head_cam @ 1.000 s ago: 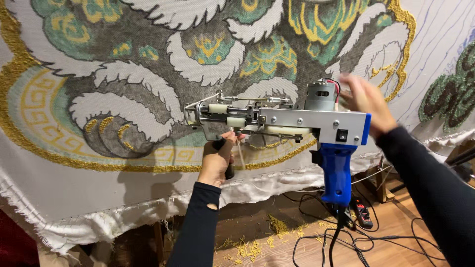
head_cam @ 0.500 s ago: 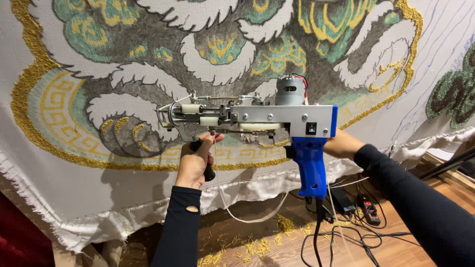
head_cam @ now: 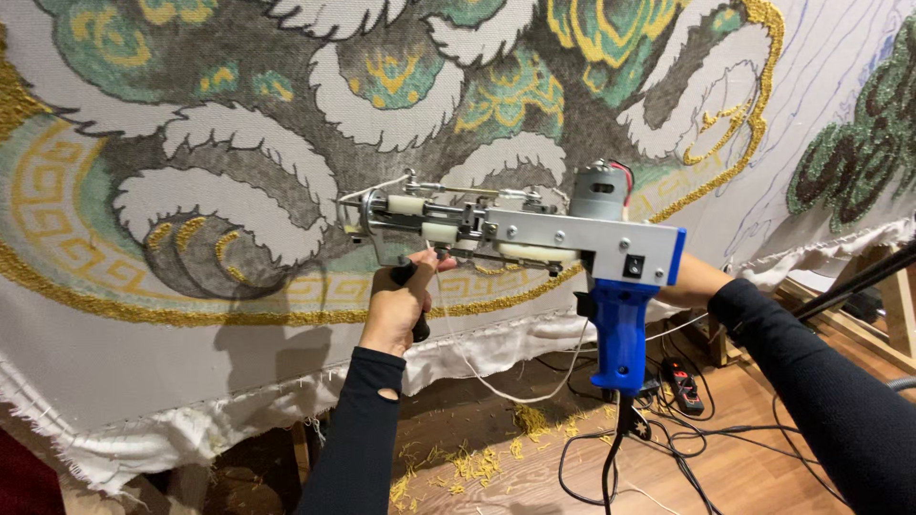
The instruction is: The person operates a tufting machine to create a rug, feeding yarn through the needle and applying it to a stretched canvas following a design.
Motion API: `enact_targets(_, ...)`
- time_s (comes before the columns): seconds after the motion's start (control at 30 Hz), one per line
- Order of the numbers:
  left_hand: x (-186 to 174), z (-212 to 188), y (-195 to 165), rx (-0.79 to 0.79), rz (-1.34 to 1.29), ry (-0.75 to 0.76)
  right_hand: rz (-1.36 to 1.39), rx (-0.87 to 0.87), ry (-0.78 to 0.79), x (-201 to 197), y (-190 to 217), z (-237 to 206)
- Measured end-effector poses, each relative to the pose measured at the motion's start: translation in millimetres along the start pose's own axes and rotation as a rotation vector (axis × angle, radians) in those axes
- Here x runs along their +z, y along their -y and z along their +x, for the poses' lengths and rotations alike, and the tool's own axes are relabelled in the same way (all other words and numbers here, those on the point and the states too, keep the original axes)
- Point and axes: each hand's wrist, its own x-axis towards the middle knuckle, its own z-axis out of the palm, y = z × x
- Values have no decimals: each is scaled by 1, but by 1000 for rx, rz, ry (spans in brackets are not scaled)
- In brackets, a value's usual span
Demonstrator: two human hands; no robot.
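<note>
Cloth (head_cam: pixel 172 381) stretched upright on a frame fills the view, tufted with grey, white, green and gold scrollwork and left bare along its lower margin. Across it the tufting gun (head_cam: pixel 520 234) is held level, its needle end near the cloth at a white scroll, its blue grip (head_cam: pixel 618 339) hanging below the metal body and the small motor (head_cam: pixel 596 194) standing on top. The left hand (head_cam: pixel 393 310) holds the black front handle, fingers wrapped tight around it; the right hand is hidden behind the gun's body, only the forearm (head_cam: pixel 706 286) showing, so I cannot tell how those fingers lie. White yarn (head_cam: pixel 477 367) droops from the gun in a loose loop. To do this well, the gun likely wants to sit square to the cloth with steady pressure from both hands, the front hand steering along the outline, and the yarn kept slack and free of the cables (head_cam: pixel 668 448) lying on the wooden floor (head_cam: pixel 763 477). Yellow clippings (head_cam: pixel 472 465) litter the floor below.
</note>
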Motion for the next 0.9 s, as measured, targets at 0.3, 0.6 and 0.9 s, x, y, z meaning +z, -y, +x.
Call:
enact_targets(0.3,40,-1,22,-65,46,65,-93,163,124,6,-52,-55)
enact_targets(0.6,60,-1,32,-68,71,24,210,395,49,3,-21,-89)
enact_targets(0.9,15,-10,16,-2,115,-39,-467,1308,141,-68,-95,-324)
